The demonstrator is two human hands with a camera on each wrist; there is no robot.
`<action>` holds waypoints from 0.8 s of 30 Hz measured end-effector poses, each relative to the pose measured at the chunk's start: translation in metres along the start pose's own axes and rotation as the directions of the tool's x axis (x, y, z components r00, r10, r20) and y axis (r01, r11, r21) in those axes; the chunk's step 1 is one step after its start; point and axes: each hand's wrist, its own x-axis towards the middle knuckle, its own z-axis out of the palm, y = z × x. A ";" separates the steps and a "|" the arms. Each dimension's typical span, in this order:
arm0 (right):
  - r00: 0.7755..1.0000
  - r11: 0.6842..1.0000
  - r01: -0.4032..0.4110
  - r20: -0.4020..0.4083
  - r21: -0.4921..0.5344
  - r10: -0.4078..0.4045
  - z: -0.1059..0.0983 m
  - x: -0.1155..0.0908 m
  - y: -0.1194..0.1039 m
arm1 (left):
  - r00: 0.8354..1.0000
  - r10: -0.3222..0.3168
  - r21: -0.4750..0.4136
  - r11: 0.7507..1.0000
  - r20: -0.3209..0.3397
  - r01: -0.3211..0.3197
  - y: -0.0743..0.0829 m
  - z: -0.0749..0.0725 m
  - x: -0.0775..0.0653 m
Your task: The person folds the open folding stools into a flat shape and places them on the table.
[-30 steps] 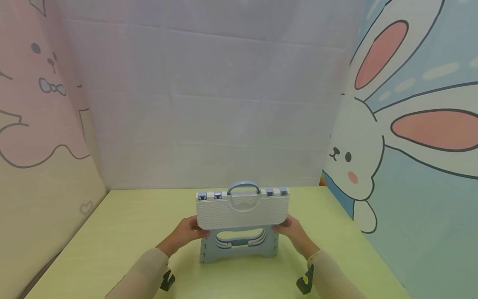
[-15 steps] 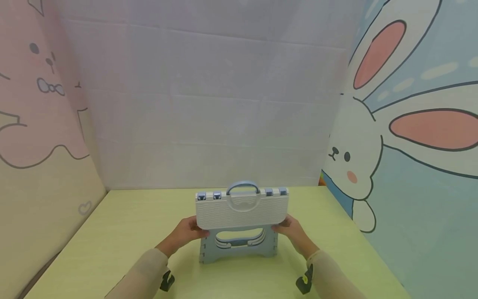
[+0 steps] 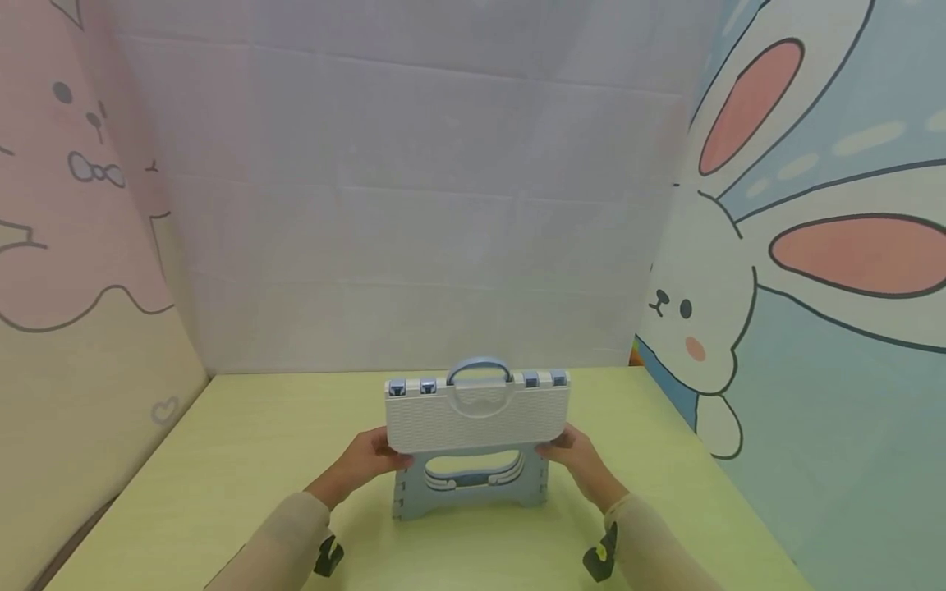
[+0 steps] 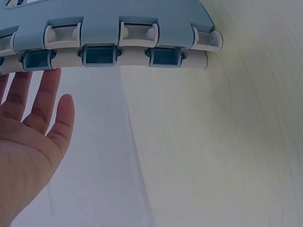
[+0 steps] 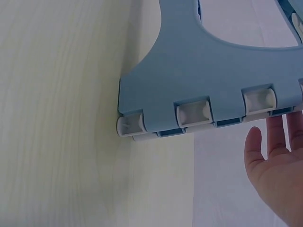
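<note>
A folding step stool [image 3: 479,423] stands upright on the table in the head view. It has a white woven-textured top panel, light blue legs and a blue carry handle [image 3: 480,363]. The white panel slopes down in front of the legs. My left hand [image 3: 362,461] holds the stool's left side, its thumb at the front under the panel. On the opposite side my right hand [image 3: 580,461] grips likewise. Both wrist views show fingers reaching behind the hinged blue leg [image 5: 203,80]; the thumbs are hidden there.
The stool rests near the middle of a pale yellow-green table [image 3: 259,427]. A white sheet [image 3: 429,205] hangs behind it. Printed cartoon panels flank it, with a rabbit [image 3: 695,295] on the right. Dark straps [image 3: 328,556] are on both sleeves.
</note>
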 end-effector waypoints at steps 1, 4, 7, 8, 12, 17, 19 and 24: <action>1.000 1.000 0.004 0.002 0.002 -0.004 0.000 0.000 0.000 | 1.000 -0.001 0.001 1.000 -0.001 0.001 0.000 0.000 0.000; 1.000 1.000 0.012 0.000 0.007 -0.012 0.001 0.000 0.002 | 1.000 -0.004 0.002 1.000 -0.003 0.004 -0.002 0.000 0.000; 1.000 1.000 0.011 -0.002 0.007 -0.011 0.001 0.000 0.001 | 1.000 -0.006 0.000 1.000 -0.004 0.006 -0.002 0.000 0.000; 1.000 1.000 0.009 -0.005 0.009 -0.009 0.001 0.000 0.001 | 1.000 -0.007 -0.003 1.000 -0.004 0.007 -0.003 0.000 0.000; 1.000 1.000 -0.004 -0.017 0.002 0.004 0.001 0.001 0.000 | 1.000 -0.010 -0.007 1.000 -0.006 0.010 -0.001 0.000 0.001; 1.000 1.000 -0.008 -0.030 -0.006 0.008 0.001 0.003 -0.002 | 1.000 -0.005 -0.005 1.000 -0.011 0.005 0.000 -0.001 0.002; 0.999 1.000 -0.007 -0.031 -0.007 0.007 0.002 0.003 -0.002 | 1.000 -0.003 -0.003 1.000 -0.013 0.003 -0.001 -0.001 0.002; 1.000 1.000 0.005 -0.019 -0.012 -0.006 0.002 0.000 0.000 | 1.000 -0.002 0.002 1.000 -0.009 0.002 -0.003 0.000 0.000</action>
